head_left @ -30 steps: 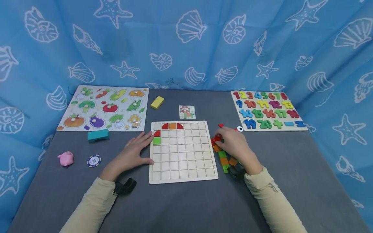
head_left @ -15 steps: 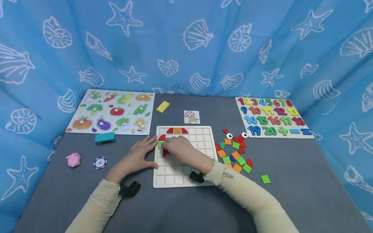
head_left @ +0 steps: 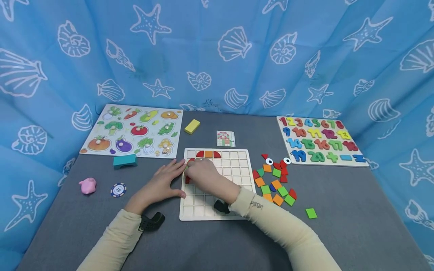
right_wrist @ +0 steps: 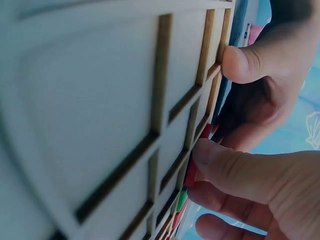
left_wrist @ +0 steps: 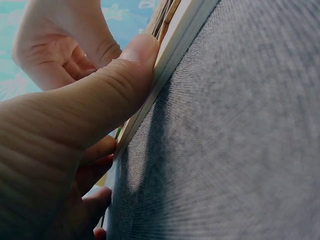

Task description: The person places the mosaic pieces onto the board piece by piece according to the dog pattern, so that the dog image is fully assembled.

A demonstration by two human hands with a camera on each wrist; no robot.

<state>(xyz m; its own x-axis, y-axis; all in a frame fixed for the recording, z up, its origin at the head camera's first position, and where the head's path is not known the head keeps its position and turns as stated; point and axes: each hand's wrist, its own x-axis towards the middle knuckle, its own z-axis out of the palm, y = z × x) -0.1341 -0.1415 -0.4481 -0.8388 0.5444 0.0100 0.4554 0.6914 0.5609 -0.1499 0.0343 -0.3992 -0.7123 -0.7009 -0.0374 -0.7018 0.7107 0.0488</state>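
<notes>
While the left hand (head_left: pixel 159 185) is spread at the board's left edge (head_left: pixel 182 203), the red piece (right_wrist: pixel 191 172), presumably light, best edge-held, is pinched by the right hand (head_left: pixel 205 176).

A yellow block (head_left: pixel 192 126) lies just beside the vegetable board (head_left: pixel 153 131), a pink toy (head_left: pixel 88 186) near a poker chip (head_left: pixel 118 190)

Number board (head_left: pixel 325 164), worktop's (head_left: pixel 346 218) far right corner: 1 through 20, plus and minus signs. Poker chip (head_left: pixel 118 190), toward left edge: "10". Right sleeve (head_left: pixel 281 222): dark lettering, not clearly legible.
</notes>
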